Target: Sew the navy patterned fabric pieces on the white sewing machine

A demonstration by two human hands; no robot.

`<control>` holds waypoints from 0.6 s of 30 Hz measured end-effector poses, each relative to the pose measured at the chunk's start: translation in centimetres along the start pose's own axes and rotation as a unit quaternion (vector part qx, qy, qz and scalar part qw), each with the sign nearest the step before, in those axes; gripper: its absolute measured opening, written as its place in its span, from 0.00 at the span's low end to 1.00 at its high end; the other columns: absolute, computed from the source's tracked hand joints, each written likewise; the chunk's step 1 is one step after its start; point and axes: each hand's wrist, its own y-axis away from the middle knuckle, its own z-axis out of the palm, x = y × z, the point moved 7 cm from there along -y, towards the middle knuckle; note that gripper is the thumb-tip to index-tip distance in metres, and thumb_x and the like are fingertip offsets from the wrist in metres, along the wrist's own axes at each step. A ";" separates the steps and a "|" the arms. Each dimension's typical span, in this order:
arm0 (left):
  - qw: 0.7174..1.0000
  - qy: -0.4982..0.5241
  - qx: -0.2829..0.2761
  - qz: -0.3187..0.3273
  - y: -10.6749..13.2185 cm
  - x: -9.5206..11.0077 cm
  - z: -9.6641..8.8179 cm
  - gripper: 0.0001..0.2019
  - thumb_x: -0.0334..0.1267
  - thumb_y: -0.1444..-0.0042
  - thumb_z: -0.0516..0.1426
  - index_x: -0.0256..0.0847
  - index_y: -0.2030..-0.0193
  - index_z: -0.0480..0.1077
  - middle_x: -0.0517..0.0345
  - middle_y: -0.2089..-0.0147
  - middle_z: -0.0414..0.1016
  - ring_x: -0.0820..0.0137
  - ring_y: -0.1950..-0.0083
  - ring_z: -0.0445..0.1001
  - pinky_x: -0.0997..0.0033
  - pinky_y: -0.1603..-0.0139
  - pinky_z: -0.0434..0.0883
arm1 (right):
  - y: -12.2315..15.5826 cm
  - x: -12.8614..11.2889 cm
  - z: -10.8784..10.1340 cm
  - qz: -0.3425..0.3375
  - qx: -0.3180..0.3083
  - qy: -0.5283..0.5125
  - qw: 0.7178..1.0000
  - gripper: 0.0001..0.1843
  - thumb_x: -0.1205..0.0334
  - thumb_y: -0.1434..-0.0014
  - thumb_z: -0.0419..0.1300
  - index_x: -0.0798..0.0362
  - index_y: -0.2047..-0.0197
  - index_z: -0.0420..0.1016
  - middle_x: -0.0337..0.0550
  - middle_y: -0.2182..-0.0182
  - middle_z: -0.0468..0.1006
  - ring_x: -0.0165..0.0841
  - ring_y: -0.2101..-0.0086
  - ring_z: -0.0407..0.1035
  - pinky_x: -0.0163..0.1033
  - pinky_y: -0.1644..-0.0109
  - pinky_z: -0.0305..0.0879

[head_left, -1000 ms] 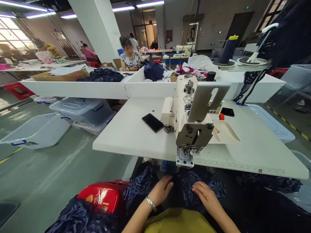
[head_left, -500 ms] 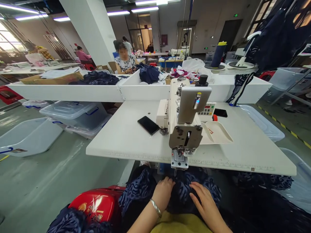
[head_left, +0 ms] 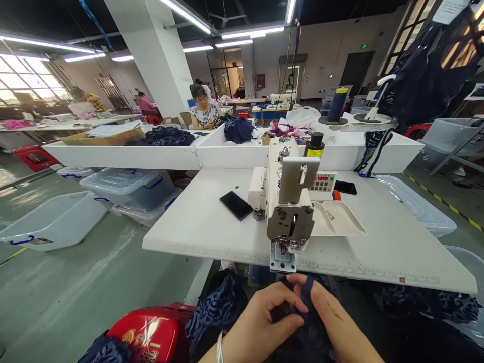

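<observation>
Both my hands are raised just below the front edge of the white sewing table (head_left: 204,227). My left hand (head_left: 262,320) is closed in a pinch on dark navy patterned fabric (head_left: 302,338). My right hand (head_left: 325,307) grips the same fabric, a strip of it wrapped over one finger. The white sewing machine (head_left: 289,201) stands directly ahead, its presser foot and needle plate (head_left: 282,254) a short way above my fingers. More of the navy fabric (head_left: 217,312) hangs in my lap.
A black phone (head_left: 236,204) lies left of the machine, another (head_left: 345,187) behind it by a white tray (head_left: 336,222). A red stool (head_left: 149,330) sits at my left. Clear plastic bins (head_left: 53,219) stand on the floor. A seated person (head_left: 202,106) works beyond the white troughs.
My hands rose from lying flat on the fabric in my lap and closed on it, lifting it toward the presser foot. The view tilted up slightly.
</observation>
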 end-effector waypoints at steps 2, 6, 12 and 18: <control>0.999 -0.023 0.038 -0.012 -0.1 0.2 -0.4 0.09 0.27 0.48 0.60 0.40 0.59 0.72 0.61 0.64 0.72 0.73 0.61 0.71 0.76 0.57 0.68 | -0.7 -1.4 -0.1 0.003 0.035 -0.016 0.999 0.21 0.41 0.39 0.51 0.49 0.59 0.74 0.40 0.64 0.75 0.38 0.58 0.68 0.41 0.50 0.62; 0.987 -0.122 0.094 0.053 -0.4 1.3 -1.4 0.08 0.29 0.43 0.58 0.43 0.58 0.71 0.61 0.58 0.71 0.73 0.57 0.72 0.77 0.53 0.69 | -3.2 -2.6 -1.0 -0.039 0.078 0.010 0.996 0.18 0.43 0.39 0.53 0.50 0.61 0.70 0.37 0.69 0.72 0.34 0.64 0.66 0.36 0.58 0.62; 0.868 -0.444 0.089 0.205 -0.4 1.7 -1.0 0.20 0.22 0.39 0.46 0.39 0.43 0.65 0.51 0.41 0.67 0.67 0.46 0.71 0.68 0.44 0.71 | -7.7 -4.4 -1.8 -0.127 0.104 0.096 0.982 0.12 0.51 0.42 0.54 0.51 0.61 0.68 0.40 0.68 0.74 0.38 0.62 0.69 0.39 0.60 0.66; 0.783 -0.572 0.115 0.215 -0.5 0.2 -0.4 0.20 0.23 0.38 0.43 0.30 0.41 0.63 0.44 0.42 0.69 0.64 0.45 0.71 0.66 0.44 0.72 | -9.1 -6.7 -1.1 -0.197 0.129 0.210 0.949 0.20 0.55 0.45 0.52 0.52 0.51 0.71 0.50 0.52 0.76 0.45 0.50 0.68 0.47 0.47 0.65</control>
